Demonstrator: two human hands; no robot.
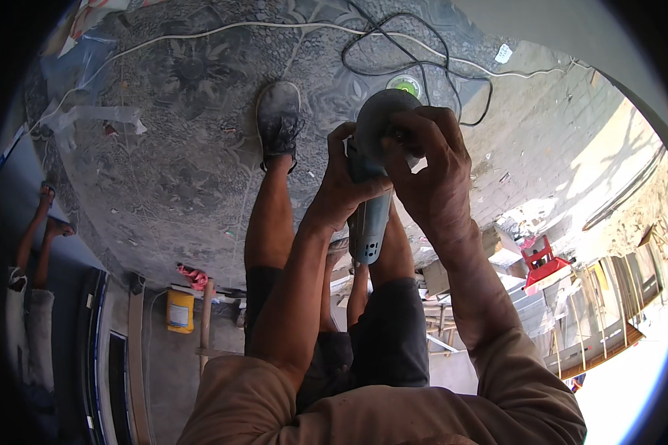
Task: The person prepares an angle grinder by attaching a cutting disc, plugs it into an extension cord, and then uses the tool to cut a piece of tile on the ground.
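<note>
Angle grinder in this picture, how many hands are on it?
2: the left hand grips the angle grinder by its body; the right hand is at the centre of its grey disc. Part of the left hand is hidden.

no legible text, pale label (178, 316) on yellow container (181, 297)

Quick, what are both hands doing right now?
Left hand: closed around the angle grinder.
Right hand: fingers bent at the middle of the grey disc; whether they grip anything cannot be told.
</note>
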